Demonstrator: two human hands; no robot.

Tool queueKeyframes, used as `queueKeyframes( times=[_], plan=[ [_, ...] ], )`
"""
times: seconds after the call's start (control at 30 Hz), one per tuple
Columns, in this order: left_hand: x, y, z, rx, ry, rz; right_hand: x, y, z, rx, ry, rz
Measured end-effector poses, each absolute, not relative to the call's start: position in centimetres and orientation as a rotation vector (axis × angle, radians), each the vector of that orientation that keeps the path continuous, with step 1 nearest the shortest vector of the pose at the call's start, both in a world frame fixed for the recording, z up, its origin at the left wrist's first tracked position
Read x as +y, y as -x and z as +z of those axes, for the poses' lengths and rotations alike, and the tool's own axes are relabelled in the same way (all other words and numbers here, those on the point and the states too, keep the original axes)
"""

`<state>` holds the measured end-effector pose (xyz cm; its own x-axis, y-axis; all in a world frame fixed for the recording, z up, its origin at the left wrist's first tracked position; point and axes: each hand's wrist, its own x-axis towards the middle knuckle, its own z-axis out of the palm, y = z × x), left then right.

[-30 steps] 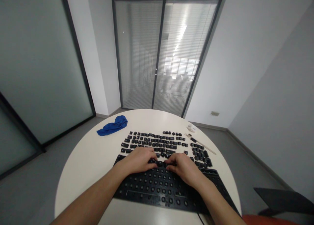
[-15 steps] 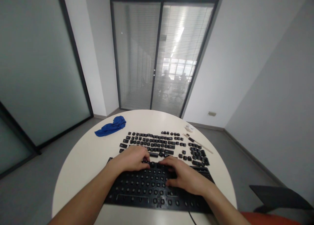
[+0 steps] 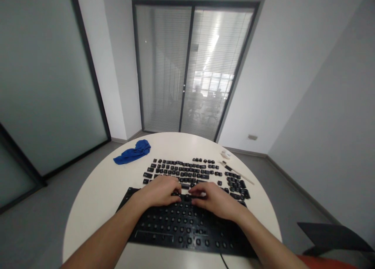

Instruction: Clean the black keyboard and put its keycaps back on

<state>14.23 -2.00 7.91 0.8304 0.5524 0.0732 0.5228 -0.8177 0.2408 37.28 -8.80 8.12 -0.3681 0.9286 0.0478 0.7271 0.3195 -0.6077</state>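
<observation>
A black keyboard [image 3: 172, 222] lies in front of me with most of its keycaps off, its bare key posts showing. My left hand [image 3: 164, 190] is at the middle of its far edge, thumb on top and fingers curled over that edge. Just to the right, my right hand [image 3: 215, 198] grips the same edge with thumb and bent fingers. A small dark part of the keyboard shows between the two hands. Beyond them, loose black keycaps [image 3: 181, 169] are laid out in rows; my hands hide some of the nearest ones.
On the round white table [image 3: 93, 194], a blue cloth [image 3: 133, 151] lies at the far left. A thin stick-like brush [image 3: 237, 171] and a small white item [image 3: 225, 154] are at the far right. The keyboard's cable [image 3: 224, 260] runs off the near side. A chair [image 3: 334, 235] stands at the right.
My right hand has moved up and left, its thumb going from the middle of the keyboard to the far edge. The keyboard has shifted slightly left.
</observation>
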Motion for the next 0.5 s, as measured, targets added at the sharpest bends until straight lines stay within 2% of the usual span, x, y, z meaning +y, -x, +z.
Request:
queueKeyframes(
  times=[0.07,0.17,0.5],
  plan=[
    [-1.9,-14.2,7.8,0.829,-2.795,0.21,-6.4,-38.0,8.6,-2.223,1.567,0.575],
    [-1.8,-14.1,7.6,0.817,-2.792,0.236,-2.4,-39.5,8.7,-2.198,1.824,0.198],
    [-1.4,-14.1,7.5,0.753,-2.798,0.257,5.9,-41.4,7.0,-2.199,2.018,-0.107]
  ],
)
